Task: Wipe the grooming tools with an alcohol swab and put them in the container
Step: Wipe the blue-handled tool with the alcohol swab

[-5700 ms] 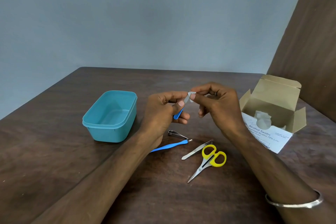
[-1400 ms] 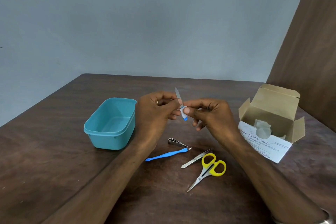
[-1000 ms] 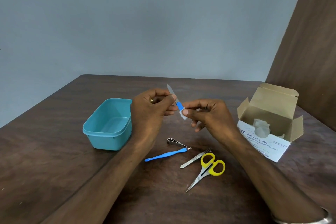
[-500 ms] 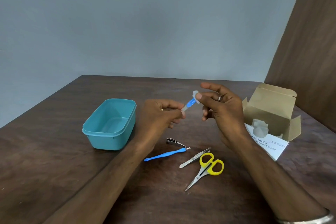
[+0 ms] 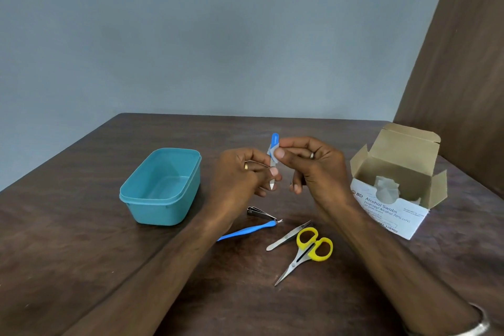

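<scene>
My left hand (image 5: 242, 174) pinches the metal blade of a small nail file (image 5: 273, 144), held nearly upright with its blue handle on top. My right hand (image 5: 313, 163) presses a white alcohol swab (image 5: 272, 150) around the lower part of that handle. On the table below lie a nail clipper (image 5: 259, 213), a blue-handled cuticle tool (image 5: 245, 230), steel tweezers (image 5: 287, 236) and yellow-handled scissors (image 5: 308, 252). A teal container (image 5: 161, 188) stands open to the left with nothing visible inside.
An open white box of alcohol swabs (image 5: 395, 188) stands at the right, flaps raised. The dark wooden table (image 5: 81, 254) meets a grey wall at the back, and a brown panel rises at the far right.
The file has been turned end over end: the metal tip pointed up a second ago, and the blue handle is on top now. The swab has moved along the handle.
</scene>
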A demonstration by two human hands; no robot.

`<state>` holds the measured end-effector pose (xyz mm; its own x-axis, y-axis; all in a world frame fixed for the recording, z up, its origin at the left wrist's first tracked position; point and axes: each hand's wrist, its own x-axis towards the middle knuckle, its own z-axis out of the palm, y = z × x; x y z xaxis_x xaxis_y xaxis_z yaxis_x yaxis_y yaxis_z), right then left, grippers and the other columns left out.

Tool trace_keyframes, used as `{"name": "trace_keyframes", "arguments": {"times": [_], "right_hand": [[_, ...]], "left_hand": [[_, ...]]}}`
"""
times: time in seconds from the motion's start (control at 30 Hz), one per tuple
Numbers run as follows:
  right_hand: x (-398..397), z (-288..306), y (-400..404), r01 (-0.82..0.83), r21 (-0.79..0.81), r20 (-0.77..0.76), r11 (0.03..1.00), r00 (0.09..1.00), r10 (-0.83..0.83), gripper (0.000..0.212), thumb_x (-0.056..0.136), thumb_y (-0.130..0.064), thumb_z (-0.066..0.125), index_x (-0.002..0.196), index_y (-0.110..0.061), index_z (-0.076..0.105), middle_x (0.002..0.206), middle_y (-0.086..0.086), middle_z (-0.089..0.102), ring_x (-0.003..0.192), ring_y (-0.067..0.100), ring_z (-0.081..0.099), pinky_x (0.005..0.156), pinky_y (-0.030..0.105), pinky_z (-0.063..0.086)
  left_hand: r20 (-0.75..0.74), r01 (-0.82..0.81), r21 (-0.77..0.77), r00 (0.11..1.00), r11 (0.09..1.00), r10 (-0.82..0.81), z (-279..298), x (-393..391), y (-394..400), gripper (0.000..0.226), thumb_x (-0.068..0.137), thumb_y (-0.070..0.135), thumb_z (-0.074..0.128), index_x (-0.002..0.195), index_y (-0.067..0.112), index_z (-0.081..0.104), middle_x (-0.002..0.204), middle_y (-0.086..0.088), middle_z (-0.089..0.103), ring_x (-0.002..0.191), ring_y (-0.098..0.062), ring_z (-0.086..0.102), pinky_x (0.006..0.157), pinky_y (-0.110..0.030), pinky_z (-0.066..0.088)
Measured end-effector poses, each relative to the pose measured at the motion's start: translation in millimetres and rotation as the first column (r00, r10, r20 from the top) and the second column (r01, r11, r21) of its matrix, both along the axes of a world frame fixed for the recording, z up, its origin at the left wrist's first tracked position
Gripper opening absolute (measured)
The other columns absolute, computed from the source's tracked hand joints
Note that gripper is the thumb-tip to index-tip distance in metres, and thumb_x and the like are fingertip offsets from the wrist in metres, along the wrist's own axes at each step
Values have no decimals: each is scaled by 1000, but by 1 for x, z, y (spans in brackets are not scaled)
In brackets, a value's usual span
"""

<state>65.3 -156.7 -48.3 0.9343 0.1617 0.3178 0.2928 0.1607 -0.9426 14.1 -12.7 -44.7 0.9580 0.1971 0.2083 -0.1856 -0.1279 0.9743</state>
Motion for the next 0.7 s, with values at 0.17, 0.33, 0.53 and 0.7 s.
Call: {"name": "trace_keyframes", "arguments": {"times": [0.17, 0.33, 0.53, 0.7], "right_hand": [[0, 5, -1, 13, 60, 16, 998, 1000, -14, 20, 81, -5, 78, 98, -13, 71, 88, 3, 79, 35, 13, 49, 39, 22, 43], [5, 6, -6, 51, 128, 36, 990, 998, -56, 24, 81, -3, 77, 101, -13, 70, 86, 5, 78, 37, 15, 49, 42, 28, 44], [8, 8, -10, 41, 111, 72, 993, 996, -50, 31, 81, -2, 77, 110, -9, 67, 84, 8, 76, 36, 19, 47, 42, 30, 45], [8, 10, -15, 45, -46, 174, 998, 984, -36, 32, 82, -3, 78, 110, -14, 68, 86, 8, 75, 37, 22, 48, 41, 31, 46]], "left_hand": [[-12, 17, -3, 1000, 1000, -17, 2, -1, -1, 7, 85, 1, 72, 90, 6, 70, 74, -10, 76, 61, -19, 70, 57, -29, 55], [-65, 46, 51, 997, 998, -43, 3, -1, -1, 7, 84, 2, 73, 91, 4, 72, 75, -9, 77, 63, -20, 69, 58, -28, 54], [14, -83, 87, 997, 993, 82, 2, 3, 6, 16, 84, 7, 75, 91, 21, 79, 67, 0, 72, 59, -9, 59, 59, -29, 53], [169, -283, 147, 951, 948, 258, 5, 5, 9, 30, 79, 9, 79, 92, 35, 72, 74, 4, 70, 63, -5, 59, 66, -29, 52]]}}
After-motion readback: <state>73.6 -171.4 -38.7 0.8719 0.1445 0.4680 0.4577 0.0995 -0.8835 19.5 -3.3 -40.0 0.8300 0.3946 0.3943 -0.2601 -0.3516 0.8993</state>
